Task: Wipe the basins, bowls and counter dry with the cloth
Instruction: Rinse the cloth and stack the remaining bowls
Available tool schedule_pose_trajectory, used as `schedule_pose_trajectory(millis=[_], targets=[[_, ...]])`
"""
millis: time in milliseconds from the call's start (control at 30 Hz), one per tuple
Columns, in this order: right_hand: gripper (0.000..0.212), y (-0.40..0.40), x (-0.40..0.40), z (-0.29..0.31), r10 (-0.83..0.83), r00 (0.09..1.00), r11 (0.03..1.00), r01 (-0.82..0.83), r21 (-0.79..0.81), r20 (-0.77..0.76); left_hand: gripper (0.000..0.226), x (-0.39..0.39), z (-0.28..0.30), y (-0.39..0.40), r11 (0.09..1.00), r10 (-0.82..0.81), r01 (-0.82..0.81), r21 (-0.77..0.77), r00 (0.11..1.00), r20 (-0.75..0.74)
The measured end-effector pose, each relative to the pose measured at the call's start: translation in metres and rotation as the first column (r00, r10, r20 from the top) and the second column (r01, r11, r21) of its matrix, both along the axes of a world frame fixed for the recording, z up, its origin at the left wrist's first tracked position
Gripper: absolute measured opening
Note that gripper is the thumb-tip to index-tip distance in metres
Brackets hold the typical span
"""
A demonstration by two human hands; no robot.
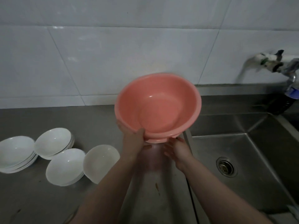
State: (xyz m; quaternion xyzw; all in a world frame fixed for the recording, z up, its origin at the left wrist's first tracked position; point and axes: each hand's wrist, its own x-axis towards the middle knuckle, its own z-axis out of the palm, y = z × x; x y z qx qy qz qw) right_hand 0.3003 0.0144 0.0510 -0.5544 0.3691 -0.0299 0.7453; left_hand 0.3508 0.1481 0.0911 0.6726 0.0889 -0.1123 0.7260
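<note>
White bowls (pixel 53 156) stand in the lower left of the frame on the grey metal worktop (pixel 90 120): three low stacks and, just to their right, one single bowl (pixel 101 162) that is tilted and leans on the nearest stack. In the lower right there is a steel sink (pixel 242 151) with a round drain (pixel 225 166) in its bottom. At the right edge a tap (pixel 275 63) comes out of the wall, a little blurred. The wall (pixel 113 54) behind is made of big pale tiles, and the light is dim.

In the middle of the frame a pink basin (pixel 157 106) is held up above the worktop, at the left edge of the sink, tilted so that its inside faces the camera. The left hand (pixel 133 139) grips its lower left rim, with the thumb over the rim and the fingers behind. The right hand (pixel 176 148) is under the base of the basin with the fingers nearly straight; whether it really touches the base, I cannot tell. Both forearms reach up from the bottom of the frame. A cloth I cannot make out.
</note>
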Motion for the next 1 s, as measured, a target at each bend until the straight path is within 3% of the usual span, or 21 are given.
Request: schedule_pose_trajectory(millis=[133,267,400,500,600,667,733,833,1000], targets=[[0.013,0.004,0.009,0.001,-0.017,0.998,0.982,0.028,0.186,-0.063,0.080,0.009,0.005,0.013,0.992,0.121,-0.121,-0.044,0.993,-0.001],[0.026,0.003,0.018,0.001,-0.106,0.993,0.962,0.114,0.248,-0.046,0.073,0.011,0.022,0.046,0.980,0.193,-0.189,-0.058,0.980,0.056],[0.024,-0.012,0.016,0.001,-0.218,0.974,0.964,0.224,0.143,-0.054,0.070,0.004,0.036,0.082,0.954,0.296,-0.284,-0.094,0.945,0.140],[0.005,-0.036,-0.008,0.004,-0.323,0.946,0.946,0.323,0.003,-0.039,0.078,-0.007,0.036,0.091,0.944,0.325,-0.329,-0.021,0.916,0.237],[0.009,-0.066,-0.042,0.008,-0.420,0.907,0.892,0.412,-0.188,-0.005,0.087,-0.023,0.027,0.087,0.927,0.345,-0.372,0.056,0.900,0.265],[0.013,-0.082,-0.060,0.026,-0.517,0.849,0.836,0.528,-0.150,0.109,0.093,-0.031,0.021,0.078,0.915,0.332,-0.380,0.134,0.900,0.283],[0.018,-0.098,-0.072,0.050,-0.611,0.763,0.776,0.630,-0.027,0.211,0.092,-0.036,0.017,0.061,0.926,0.321,-0.362,0.110,0.905,0.281],[0.016,-0.112,-0.081,0.082,-0.616,0.733,0.771,0.636,0.032,0.290,0.094,-0.036,0.007,0.037,0.948,0.255,-0.291,0.131,0.938,0.235],[0.014,-0.099,-0.074,0.102,-0.426,0.840,0.895,0.446,0.019,0.336,0.096,-0.044,-0.026,0.005,0.967,0.162,-0.179,0.180,0.981,0.104]])
